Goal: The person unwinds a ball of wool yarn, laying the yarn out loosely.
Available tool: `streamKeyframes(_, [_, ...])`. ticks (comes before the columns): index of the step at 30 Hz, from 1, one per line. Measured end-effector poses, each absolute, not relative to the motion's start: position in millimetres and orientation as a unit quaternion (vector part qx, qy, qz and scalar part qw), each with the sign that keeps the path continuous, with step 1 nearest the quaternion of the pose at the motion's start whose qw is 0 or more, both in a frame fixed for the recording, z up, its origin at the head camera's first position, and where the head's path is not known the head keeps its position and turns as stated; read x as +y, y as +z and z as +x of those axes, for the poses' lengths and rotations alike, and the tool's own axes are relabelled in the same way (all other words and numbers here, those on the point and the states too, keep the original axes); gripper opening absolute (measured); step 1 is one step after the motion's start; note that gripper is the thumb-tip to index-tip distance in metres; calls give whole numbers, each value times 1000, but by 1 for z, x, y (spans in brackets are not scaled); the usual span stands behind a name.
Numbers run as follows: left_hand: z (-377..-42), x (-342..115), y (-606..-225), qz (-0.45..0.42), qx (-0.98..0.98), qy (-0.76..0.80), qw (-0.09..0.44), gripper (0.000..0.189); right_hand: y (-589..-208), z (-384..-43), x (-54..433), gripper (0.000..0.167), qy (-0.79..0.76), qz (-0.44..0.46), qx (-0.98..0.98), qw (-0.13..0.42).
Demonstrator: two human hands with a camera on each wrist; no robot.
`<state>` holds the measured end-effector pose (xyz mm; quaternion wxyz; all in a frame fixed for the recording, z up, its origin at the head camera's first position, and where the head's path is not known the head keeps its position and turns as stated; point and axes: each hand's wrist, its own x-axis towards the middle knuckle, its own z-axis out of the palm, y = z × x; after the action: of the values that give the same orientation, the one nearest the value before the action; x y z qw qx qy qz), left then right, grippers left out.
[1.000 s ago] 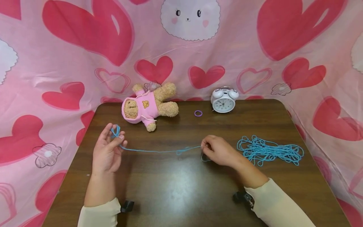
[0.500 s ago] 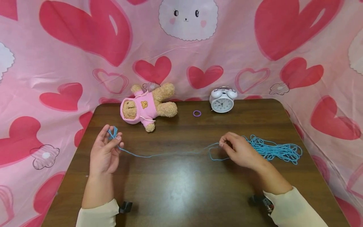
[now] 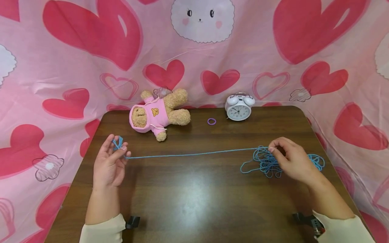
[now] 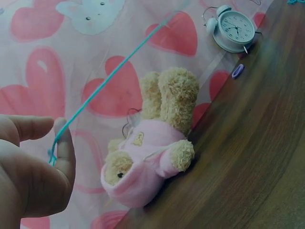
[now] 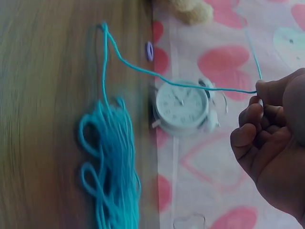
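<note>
A thin blue cord (image 3: 194, 154) stretches nearly straight between the two hands above the table. At its left end, my left hand (image 3: 107, 165) holds a small looped bundle at the fingers, with the thumb against it. My right hand (image 3: 293, 160) pinches the cord between thumb and fingertips, over a loose heap of the same blue cord (image 5: 116, 167) lying on the table. In the right wrist view, a slack length runs from the pinch down to the table and back into the heap. Part of the heap is hidden behind the right hand in the head view.
On the dark wooden table (image 3: 182, 189), a teddy bear (image 3: 158, 113) in a pink hoodie lies at the back left. A purple ring (image 3: 211, 121) and a white alarm clock (image 3: 238, 108) are along the back. Pink heart-patterned cloth (image 3: 255, 44) hangs behind.
My right hand has moved right, to over the heap, drawing the cord along. The strand sagged half a second ago and is now taut. The left hand has shifted slightly left.
</note>
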<state>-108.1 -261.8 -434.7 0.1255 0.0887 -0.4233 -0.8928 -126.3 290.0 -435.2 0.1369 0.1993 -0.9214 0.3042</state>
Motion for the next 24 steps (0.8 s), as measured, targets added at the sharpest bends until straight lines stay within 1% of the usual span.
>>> streamKeyframes(2, [-108, -262, -436, 84, -416, -897, 126, 53, -434, -124, 299, 10, 301, 185, -924, 149])
streamKeyframes(7, [-109, -264, -438, 68, -356, -923, 126, 30, -433, -118, 323, 9, 300, 152, -928, 162])
streamKeyframes(9, [-109, -266, -438, 60, -332, -933, 125, 26, -434, -116, 332, 8, 303, 139, -928, 164])
streamKeyframes(17, [-109, -265, -436, 49, -295, -945, 131, 26, -444, -107, 356, 6, 310, 101, -929, 173])
streamKeyframes(24, [-110, -265, -438, 16, -256, -954, 154, 36, -446, -98, 365, 6, 311, 91, -932, 163])
